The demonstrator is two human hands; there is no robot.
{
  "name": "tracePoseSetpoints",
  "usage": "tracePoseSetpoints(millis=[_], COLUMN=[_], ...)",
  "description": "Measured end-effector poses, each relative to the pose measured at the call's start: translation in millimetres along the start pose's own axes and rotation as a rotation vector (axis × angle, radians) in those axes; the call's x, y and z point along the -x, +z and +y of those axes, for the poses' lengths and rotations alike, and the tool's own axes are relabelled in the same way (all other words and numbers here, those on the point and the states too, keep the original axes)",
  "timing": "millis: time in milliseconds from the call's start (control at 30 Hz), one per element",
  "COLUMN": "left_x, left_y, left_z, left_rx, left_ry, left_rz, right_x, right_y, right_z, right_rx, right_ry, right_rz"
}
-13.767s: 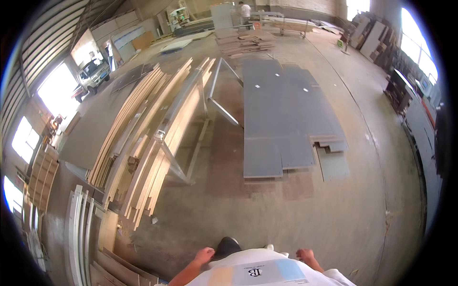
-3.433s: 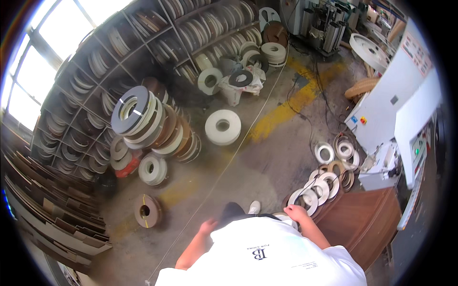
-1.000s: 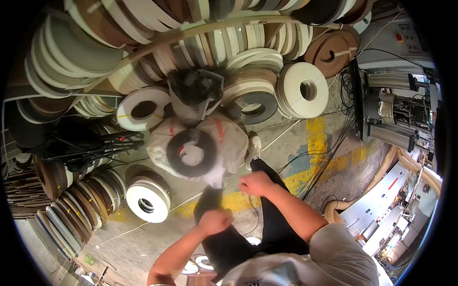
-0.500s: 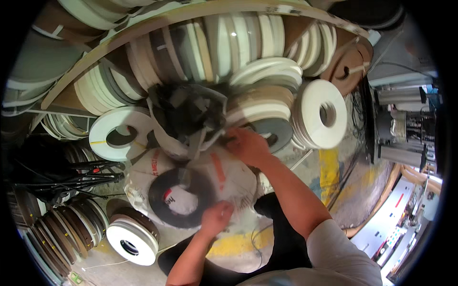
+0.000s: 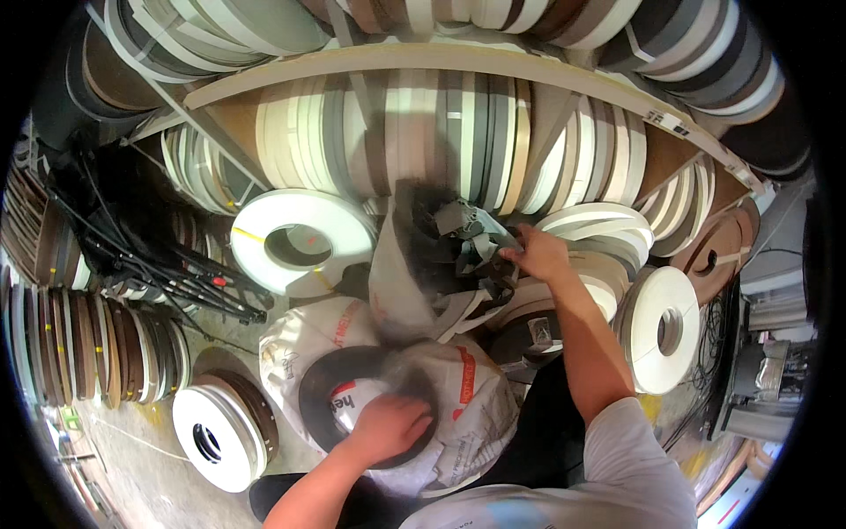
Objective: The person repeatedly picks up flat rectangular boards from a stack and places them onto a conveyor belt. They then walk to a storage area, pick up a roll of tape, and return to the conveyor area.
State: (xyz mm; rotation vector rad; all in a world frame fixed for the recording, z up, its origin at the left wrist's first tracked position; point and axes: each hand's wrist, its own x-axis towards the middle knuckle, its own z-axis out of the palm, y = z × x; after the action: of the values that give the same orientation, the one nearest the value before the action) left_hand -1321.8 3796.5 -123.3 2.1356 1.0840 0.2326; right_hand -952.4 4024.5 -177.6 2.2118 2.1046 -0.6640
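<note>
A dark grey ring-shaped roll (image 5: 319, 388) lies flat on bulging white sacks (image 5: 483, 401) with red print. My left hand (image 5: 388, 430) rests over the lower right of the roll; its fingers are blurred, so their grip is unclear. Behind it stands an open pale sack (image 5: 395, 291) filled with dark scraps (image 5: 469, 231), partly grey strips and flakes. At the right side of these scraps is my right hand (image 5: 539, 254), fingers curled and closed against the edge of the heap. What they pinch is hidden.
Shelves hold many upright edge-banding rolls (image 5: 410, 145). White rolls stand at left (image 5: 295, 242) and right (image 5: 656, 331), and a white-and-brown stack (image 5: 216, 436) sits lower left. Black cables and rods (image 5: 189, 264) jut in from the left. A dark roll (image 5: 529, 339) lies beside the right forearm.
The view has shifted, so the shelves sit further right. My right hand has moved up along the scrap sack's side. My left hand has moved further over the dark grey roll.
</note>
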Motion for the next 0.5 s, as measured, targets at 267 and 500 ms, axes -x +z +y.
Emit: tracePoseSetpoints(millis=[267,500], left_x=[4,13], left_y=[-6,0], left_z=[17,24], left_rx=[0.139,0.161], left_ry=[-0.134,-0.2], left_rz=[0.093,0.175], right_x=[-22,-48], right_y=[57,65], right_z=[-5,-9], right_rx=[-0.046,-0.213], right_ry=[-0.117,-0.373], right_rz=[0.067,0.055])
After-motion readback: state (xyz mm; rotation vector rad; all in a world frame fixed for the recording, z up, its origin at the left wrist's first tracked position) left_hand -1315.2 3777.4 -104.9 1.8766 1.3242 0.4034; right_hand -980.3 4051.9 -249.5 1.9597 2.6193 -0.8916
